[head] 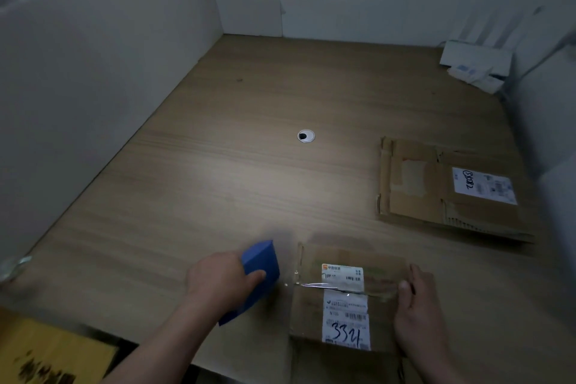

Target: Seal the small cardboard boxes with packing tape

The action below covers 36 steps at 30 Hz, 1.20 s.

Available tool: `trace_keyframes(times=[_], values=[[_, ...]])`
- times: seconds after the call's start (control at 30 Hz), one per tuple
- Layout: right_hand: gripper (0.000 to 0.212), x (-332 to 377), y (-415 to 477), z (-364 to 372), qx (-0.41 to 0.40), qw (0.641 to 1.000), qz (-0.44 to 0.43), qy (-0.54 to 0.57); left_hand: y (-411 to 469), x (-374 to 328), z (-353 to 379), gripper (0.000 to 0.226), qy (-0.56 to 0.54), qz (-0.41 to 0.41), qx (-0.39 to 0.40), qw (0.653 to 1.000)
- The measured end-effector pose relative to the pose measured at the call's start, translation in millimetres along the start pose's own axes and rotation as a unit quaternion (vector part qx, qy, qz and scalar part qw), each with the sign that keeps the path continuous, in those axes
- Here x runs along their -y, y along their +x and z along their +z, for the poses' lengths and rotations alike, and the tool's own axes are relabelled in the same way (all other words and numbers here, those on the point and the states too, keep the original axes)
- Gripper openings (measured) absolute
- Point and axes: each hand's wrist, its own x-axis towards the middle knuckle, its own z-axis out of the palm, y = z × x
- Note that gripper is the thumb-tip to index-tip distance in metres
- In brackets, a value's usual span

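Two hands meet at the near box: the left hand grips a blue tape dispenser, and the right hand lies flat, thumb pressing the tape. Flattened cardboard lies farther right.

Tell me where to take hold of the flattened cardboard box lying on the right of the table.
Pinch the flattened box at its left edge, coming in across the table on that side. It lies flat, so its top gives no grip, and the layered flaps there probably let fingers slip under.
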Motion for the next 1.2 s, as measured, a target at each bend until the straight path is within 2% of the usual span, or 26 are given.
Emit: trace_keyframes(times=[0.1, 0.17, 0.23, 0.3, 0.37, 0.47, 0.57, 0.63, 0.7, 0.77, 0.87, 0.93, 1.07, 1.2], values=[[0.049, -5, -7, -9, -0.038, 0.998, 0.059, 0.009, -1, 0, -1, 0.056, -0.045, -0.023, -0.059, 0.997], [0.053, -7, -12, -18, -0.06, 0.996, 0.062, -0.021, -3, -5, -2, 0.055, -0.066, -0.026, -0.078, 0.994], [0.059, -7, -13, -28, -0.056, 0.996, 0.027, -0.071, -6, -11, -3, 0.055, -0.086, -0.027, -0.095, 0.991], [0.063, -5, -8, -35, -0.013, 0.989, -0.006, -0.15, -9, -16, -3, 0.053, -0.099, -0.029, -0.101, 0.99], [0.057, -1, 0, -40, 0.022, 0.969, -0.119, -0.216, -14, -20, -3, 0.051, -0.113, -0.029, -0.098, 0.988], [0.042, 16, 14, -33, 0.05, 0.908, -0.353, -0.221, -25, -20, -5, 0.048, -0.131, -0.032, -0.097, 0.986], [0.052, 57, 25, -15, 0.189, 0.813, -0.487, -0.256, -37, -18, -9, 0.042, -0.131, -0.03, -0.1, 0.986], [0.065, 80, 33, -3, 0.279, 0.754, -0.51, -0.306, -44, -15, -10, 0.041, -0.134, -0.032, -0.101, 0.985], [0.072, 93, 37, 9, 0.306, 0.704, -0.536, -0.351, -49, -11, -10, 0.04, -0.145, -0.041, -0.103, 0.983], [0.071, 94, 41, 20, 0.322, 0.678, -0.543, -0.376, -51, -6, -11, 0.042, -0.135, -0.054, -0.109, 0.983], [0.065, 89, 36, 30, 0.296, 0.696, -0.529, -0.385, -50, 3, -11, 0.047, -0.128, -0.066, -0.112, 0.983], [0.06, 89, 31, 33, 0.27, 0.735, -0.487, -0.386, -48, 7, -12, 0.045, -0.136, -0.062, -0.107, 0.983], [0.049, 91, 37, 27, 0.181, 0.844, -0.348, -0.365, -35, 10, -20, 0.047, -0.146, -0.035, -0.113, 0.982], [0.049, 78, 44, 14, 0.129, 0.893, -0.234, -0.362, -19, 8, -34, 0.046, -0.155, 0.026, -0.082, 0.984]])
